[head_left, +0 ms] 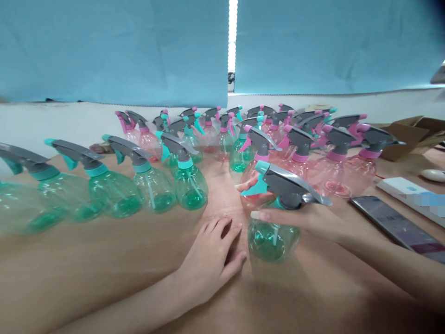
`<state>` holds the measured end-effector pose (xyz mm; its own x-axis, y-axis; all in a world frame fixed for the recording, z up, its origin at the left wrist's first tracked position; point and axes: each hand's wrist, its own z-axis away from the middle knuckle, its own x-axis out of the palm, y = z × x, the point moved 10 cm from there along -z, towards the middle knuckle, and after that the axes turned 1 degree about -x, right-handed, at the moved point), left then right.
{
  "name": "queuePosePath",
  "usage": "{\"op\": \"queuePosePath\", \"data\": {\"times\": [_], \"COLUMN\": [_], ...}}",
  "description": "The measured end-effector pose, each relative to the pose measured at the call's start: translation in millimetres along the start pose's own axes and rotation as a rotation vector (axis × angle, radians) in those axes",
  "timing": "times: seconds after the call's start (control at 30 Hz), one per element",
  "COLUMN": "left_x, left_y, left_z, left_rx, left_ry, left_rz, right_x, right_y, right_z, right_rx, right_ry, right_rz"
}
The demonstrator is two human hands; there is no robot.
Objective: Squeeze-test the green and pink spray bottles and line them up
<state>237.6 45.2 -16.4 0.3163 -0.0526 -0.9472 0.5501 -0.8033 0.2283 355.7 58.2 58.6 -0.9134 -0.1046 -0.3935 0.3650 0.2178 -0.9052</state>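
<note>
My right hand (295, 215) is wrapped round the neck of a green spray bottle (273, 241) with a grey head and turquoise trigger. Its thumb crosses the front of the bottle, and a fingertip shows by the trigger. To the left, my left hand (215, 253) rests palm down on the table (146, 273), fingers spread, holding nothing. The nearest other green spray bottle (191, 185) stands at the right end of a row of similar ones on the left. Right behind the held bottle is a pink spray bottle (255, 171).
More pink spray bottles (333, 174) stand at the right, with mixed pink and green ones behind. A phone (399, 227), a white box (413, 197) and a white mouse (433, 175) lie at the right. An open cardboard box (406, 137) is farther back. Blue blinds (114, 51) hang behind.
</note>
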Motion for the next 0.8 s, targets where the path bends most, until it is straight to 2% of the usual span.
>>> {"op": "queuePosePath", "data": {"times": [0.1, 0.2, 0.33, 0.43, 0.6, 0.7, 0.8], "left_x": [-1.6, -2.4, -0.5, 0.3, -0.2, -1.2, -0.8], "left_y": [-0.1, -0.5, -1.1, -0.7, -0.2, -0.7, -0.7], "left_z": [0.3, 0.6, 1.0, 1.4, 1.4, 0.8, 0.2], "left_rx": [0.001, 0.004, 0.007, 0.009, 0.007, 0.004, 0.002], "left_ry": [0.016, 0.027, 0.02, 0.013, 0.004, 0.012, 0.006], "left_rz": [-0.007, -0.003, -0.008, -0.014, -0.013, -0.01, -0.01], "right_x": [1.9, 2.1, 3.8, 2.0, -8.8, -7.5, -2.9], "right_y": [1.1, 11.0, 12.0, 15.3, 23.6, 19.0, 4.0], "right_z": [1.3, -1.2, -8.5, -10.0, -7.8, -10.1, -9.8], "right_rx": [0.01, 0.026, -0.12, -0.174, -0.124, -0.126, -0.172], "right_ry": [-0.024, -0.047, -0.086, -0.046, 0.11, 0.091, 0.04], "right_rz": [-0.068, -0.021, 0.03, 0.094, 0.3, 0.319, 0.231]}}
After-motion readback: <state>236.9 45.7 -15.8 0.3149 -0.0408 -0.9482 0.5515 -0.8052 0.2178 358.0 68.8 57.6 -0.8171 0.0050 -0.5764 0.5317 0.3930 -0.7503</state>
